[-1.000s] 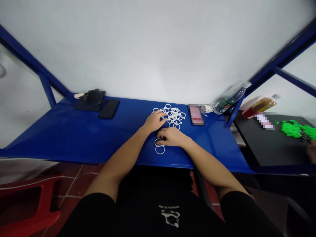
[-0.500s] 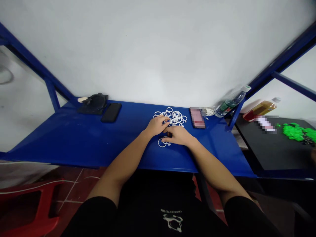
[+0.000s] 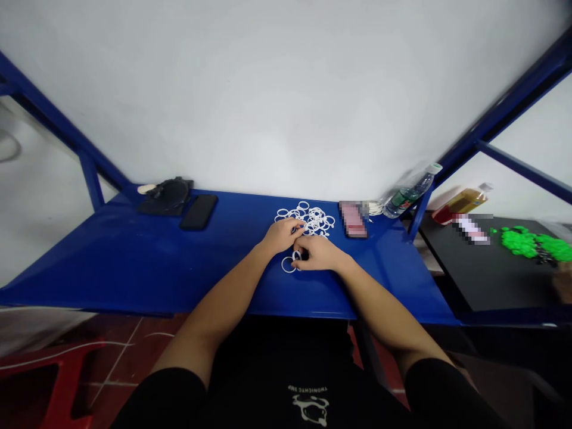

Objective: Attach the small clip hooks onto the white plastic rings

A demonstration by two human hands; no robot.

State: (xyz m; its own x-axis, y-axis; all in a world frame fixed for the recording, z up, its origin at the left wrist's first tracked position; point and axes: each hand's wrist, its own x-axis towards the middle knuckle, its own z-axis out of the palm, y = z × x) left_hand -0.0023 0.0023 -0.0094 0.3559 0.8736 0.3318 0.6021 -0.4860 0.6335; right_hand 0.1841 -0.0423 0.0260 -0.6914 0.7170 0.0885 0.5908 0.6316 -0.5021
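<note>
A loose heap of thin white plastic rings [image 3: 313,219] lies on the blue metal table [image 3: 134,262]. My left hand [image 3: 282,235] rests at the heap's near edge, its fingertips among the rings. My right hand [image 3: 318,252] lies just nearer me, its fingertips pinching a small white ring [image 3: 297,256]. That ring touches a larger white ring [image 3: 288,266] lying on the table by my fingers. Whether my left fingers grip a ring is hidden.
A black phone [image 3: 199,212] and black pouch [image 3: 166,198] lie left. A blurred pink item [image 3: 354,218] and water bottle [image 3: 406,199] lie right. Beyond stands a black table with green pieces [image 3: 525,242]. A co-worker's hand [image 3: 563,283] shows at the right edge.
My hands have drawn closer together, and my right fingers now sit on the small ring beside the larger one. The whole view has shifted slightly as my head moved.
</note>
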